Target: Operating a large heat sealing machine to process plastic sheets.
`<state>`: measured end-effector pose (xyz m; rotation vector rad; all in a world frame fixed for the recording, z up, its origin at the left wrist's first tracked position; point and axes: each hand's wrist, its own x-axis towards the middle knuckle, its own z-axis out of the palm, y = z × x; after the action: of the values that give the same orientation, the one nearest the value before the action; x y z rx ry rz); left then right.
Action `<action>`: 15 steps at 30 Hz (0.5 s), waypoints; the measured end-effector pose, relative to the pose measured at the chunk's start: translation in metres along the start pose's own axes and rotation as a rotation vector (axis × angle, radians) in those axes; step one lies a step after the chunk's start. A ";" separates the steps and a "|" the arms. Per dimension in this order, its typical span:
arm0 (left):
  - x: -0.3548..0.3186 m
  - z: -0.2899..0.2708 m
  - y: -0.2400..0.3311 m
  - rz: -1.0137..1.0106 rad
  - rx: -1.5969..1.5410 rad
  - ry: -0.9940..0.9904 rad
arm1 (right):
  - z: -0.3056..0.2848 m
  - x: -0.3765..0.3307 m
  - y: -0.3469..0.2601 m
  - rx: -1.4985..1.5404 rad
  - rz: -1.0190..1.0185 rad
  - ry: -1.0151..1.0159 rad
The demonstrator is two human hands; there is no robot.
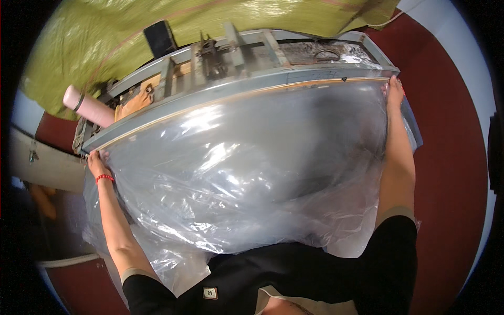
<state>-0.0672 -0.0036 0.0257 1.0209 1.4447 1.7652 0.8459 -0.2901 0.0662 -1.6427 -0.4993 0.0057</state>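
Left grip: left hand (97, 161) pinches the near-left corner of the clear plastic sheet (247, 173).
Right grip: right hand (395, 90) presses the far-right corner down; whether the fingers clench it, I cannot tell.
Sheet: stretched over the grey machine bed (294, 76), its slack bunched at the waist.
Handling: likely light, limp, slippery, tear-prone; best held at the edges.
Nearby: pink roll (86, 106).

Clear plastic bag (236, 173) across machine (252, 58)

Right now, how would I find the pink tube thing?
Find the long grey metal machine that the clear plastic sheet is spread against. Go to its left end, just beyond the person's left hand. The pink roll lies there, the only smooth pink cylinder, against the green tarp.
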 end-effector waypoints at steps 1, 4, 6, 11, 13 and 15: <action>-0.007 0.000 0.008 0.051 0.091 -0.112 | -0.005 -0.010 -0.010 -0.024 0.046 -0.054; -0.046 0.006 0.048 0.084 0.220 -0.310 | -0.038 -0.018 -0.013 -0.233 -0.281 0.032; -0.078 -0.005 0.077 0.148 0.244 -0.377 | -0.052 -0.040 -0.022 -0.032 -0.162 0.087; -0.149 -0.008 0.125 0.198 0.215 -0.554 | -0.115 -0.038 -0.032 -0.774 -0.456 0.624; -0.164 -0.015 0.135 0.195 0.117 -0.606 | -0.060 -0.081 -0.089 -0.724 -0.774 0.537; -0.182 -0.031 0.149 0.201 0.148 -0.596 | 0.052 -0.190 -0.161 -0.265 -0.685 0.027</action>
<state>-0.0028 -0.2032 0.1376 1.6476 1.1259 1.3196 0.6081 -0.2948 0.1572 -1.6469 -1.0543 -0.6103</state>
